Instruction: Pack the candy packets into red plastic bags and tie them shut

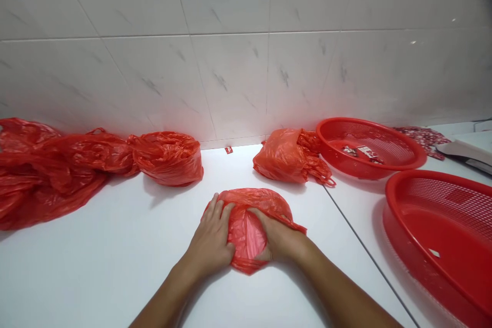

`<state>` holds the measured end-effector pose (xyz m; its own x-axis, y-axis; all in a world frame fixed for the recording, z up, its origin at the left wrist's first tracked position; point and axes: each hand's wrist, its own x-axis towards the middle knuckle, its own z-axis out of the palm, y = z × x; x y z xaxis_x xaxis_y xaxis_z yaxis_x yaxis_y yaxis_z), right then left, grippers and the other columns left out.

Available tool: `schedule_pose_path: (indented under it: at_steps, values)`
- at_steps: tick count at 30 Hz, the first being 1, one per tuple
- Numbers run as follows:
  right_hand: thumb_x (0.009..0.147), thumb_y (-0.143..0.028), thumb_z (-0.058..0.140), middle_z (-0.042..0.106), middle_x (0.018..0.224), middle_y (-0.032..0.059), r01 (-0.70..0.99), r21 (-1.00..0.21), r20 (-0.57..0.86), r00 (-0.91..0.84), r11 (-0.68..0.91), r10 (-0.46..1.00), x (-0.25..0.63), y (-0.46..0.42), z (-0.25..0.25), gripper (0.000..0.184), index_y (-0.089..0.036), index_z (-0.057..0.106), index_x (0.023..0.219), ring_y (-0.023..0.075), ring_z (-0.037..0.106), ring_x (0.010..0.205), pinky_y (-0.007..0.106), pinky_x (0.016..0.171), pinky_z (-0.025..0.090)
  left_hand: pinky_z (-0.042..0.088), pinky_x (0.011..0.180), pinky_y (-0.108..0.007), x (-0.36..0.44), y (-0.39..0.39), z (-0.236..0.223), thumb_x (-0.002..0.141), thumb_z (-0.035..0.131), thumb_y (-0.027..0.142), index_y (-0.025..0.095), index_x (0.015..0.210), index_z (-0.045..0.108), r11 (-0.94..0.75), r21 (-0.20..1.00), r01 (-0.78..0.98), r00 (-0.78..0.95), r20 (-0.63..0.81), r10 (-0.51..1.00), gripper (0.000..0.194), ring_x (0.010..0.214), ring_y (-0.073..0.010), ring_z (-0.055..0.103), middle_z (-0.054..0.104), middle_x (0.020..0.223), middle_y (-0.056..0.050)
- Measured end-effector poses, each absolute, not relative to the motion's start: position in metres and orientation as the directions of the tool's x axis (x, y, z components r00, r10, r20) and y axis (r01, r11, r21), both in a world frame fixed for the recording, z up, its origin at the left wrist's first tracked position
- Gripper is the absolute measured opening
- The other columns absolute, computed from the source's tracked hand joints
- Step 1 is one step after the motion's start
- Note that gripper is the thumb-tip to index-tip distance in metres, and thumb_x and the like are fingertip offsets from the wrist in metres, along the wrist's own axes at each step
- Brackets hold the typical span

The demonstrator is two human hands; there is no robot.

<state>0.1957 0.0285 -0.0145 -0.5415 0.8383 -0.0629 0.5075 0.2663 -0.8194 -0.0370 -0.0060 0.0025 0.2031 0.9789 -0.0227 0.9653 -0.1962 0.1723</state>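
Observation:
A red plastic bag [246, 238] sits on the white surface in front of me, its mouth facing me and its pinkish inside showing. Along its left side lies my left hand [212, 238], fingers over the outer plastic and thumb at the lower rim. My right hand [282, 236] grips the right edge, with thumb and fingers at the opening and a fold of plastic over its back. Farther off to the left stands a bunched red bag [169, 159]. Beyond my right hand rests a filled, gathered red bag [282, 156].
Crumpled red bags [49, 174] lie at the far left. On the right are a red basket [371, 171] with small packets and a larger red basket [407, 246]. Behind them are a patterned cloth [421, 137] and a knife-like blade [471, 154]. A tiny red packet [228, 149] lies by the tiled wall.

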Motion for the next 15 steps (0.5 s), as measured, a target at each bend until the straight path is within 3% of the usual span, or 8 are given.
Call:
schedule_pose_path:
  at_steps: [2, 4, 6, 8, 10, 12, 15]
  values:
    - [0.069, -0.038, 0.087, 0.061, 0.152, 0.0122, 0.591, -0.783, -0.142, -0.472, 0.193, 0.87, 0.195, 0.027, -0.005, 0.101, -0.023, 0.046, 0.16, 0.0387, 0.062, 0.133, 0.045, 0.101, 0.055, 0.016, 0.135, -0.057, -0.04, -0.005, 0.005, 0.069, 0.06, 0.015, 0.008, 0.16, 0.041, -0.18, 0.179, 0.967, 0.195, -0.074, 0.978, 0.093, 0.165, -0.0367, 0.0, 0.029, 0.173, -0.019]
    - [0.086, -0.043, 0.071, 0.064, 0.148, 0.0147, 0.655, -0.741, -0.132, -0.355, 0.145, 0.926, 0.194, 0.027, 0.004, 0.074, -0.017, 0.053, 0.153, 0.0394, 0.057, 0.138, 0.047, 0.103, 0.053, 0.016, 0.136, -0.055, -0.042, -0.004, 0.007, 0.069, 0.059, 0.014, 0.01, 0.161, 0.041, -0.178, 0.197, 0.964, 0.202, -0.112, 0.973, 0.094, 0.166, -0.0342, 0.0, 0.031, 0.173, -0.017]
    - [0.095, -0.043, 0.06, 0.071, 0.134, 0.0166, 0.675, -0.721, -0.033, -0.258, 0.156, 0.966, 0.192, 0.028, 0.009, 0.049, -0.013, 0.067, 0.134, 0.0381, 0.06, 0.133, 0.047, 0.103, 0.052, 0.015, 0.136, -0.055, -0.043, -0.005, 0.009, 0.067, 0.058, 0.012, 0.012, 0.162, 0.04, -0.2, 0.223, 0.954, 0.234, -0.136, 0.963, 0.096, 0.166, -0.0331, 0.0, 0.03, 0.173, -0.014]
    - [0.099, -0.04, 0.053, 0.078, 0.11, 0.0148, 0.648, -0.745, 0.039, -0.192, 0.156, 0.981, 0.19, 0.032, 0.009, 0.033, -0.015, 0.073, 0.109, 0.033, 0.071, 0.11, 0.044, 0.093, 0.055, 0.014, 0.136, -0.056, -0.043, -0.006, 0.009, 0.064, 0.058, 0.01, 0.015, 0.163, 0.039, -0.241, 0.251, 0.938, 0.281, -0.14, 0.949, 0.101, 0.166, -0.0332, -0.001, 0.026, 0.176, -0.012]
    - [0.101, -0.041, 0.049, 0.078, 0.091, 0.0102, 0.537, -0.832, 0.059, -0.159, 0.137, 0.986, 0.189, 0.037, 0.006, 0.033, -0.019, 0.07, 0.09, 0.0262, 0.073, 0.084, 0.039, 0.08, 0.056, 0.014, 0.136, -0.057, -0.044, -0.008, 0.008, 0.062, 0.058, 0.008, 0.019, 0.164, 0.039, -0.285, 0.282, 0.916, 0.328, -0.122, 0.937, 0.104, 0.166, -0.0337, -0.001, 0.022, 0.177, -0.009]
    - [0.103, -0.043, 0.046, 0.077, 0.082, 0.007, 0.342, -0.931, 0.071, -0.176, 0.129, 0.982, 0.191, 0.042, 0.002, 0.036, -0.02, 0.07, 0.087, 0.0227, 0.072, 0.074, 0.037, 0.075, 0.056, 0.015, 0.135, -0.06, -0.045, -0.009, 0.006, 0.06, 0.057, 0.007, 0.022, 0.162, 0.042, -0.321, 0.311, 0.895, 0.364, -0.091, 0.927, 0.104, 0.166, -0.0345, 0.002, 0.024, 0.177, -0.007]
    - [0.102, -0.042, 0.049, 0.08, 0.094, 0.007, 0.137, -0.968, 0.177, -0.224, 0.211, 0.958, 0.194, 0.045, 0.001, 0.033, -0.021, 0.075, 0.099, 0.0226, 0.075, 0.089, 0.036, 0.085, 0.058, 0.016, 0.135, -0.061, -0.044, -0.011, 0.006, 0.059, 0.057, 0.006, 0.024, 0.158, 0.048, -0.372, 0.332, 0.867, 0.411, -0.053, 0.91, 0.1, 0.166, -0.0348, 0.007, 0.032, 0.174, -0.006]
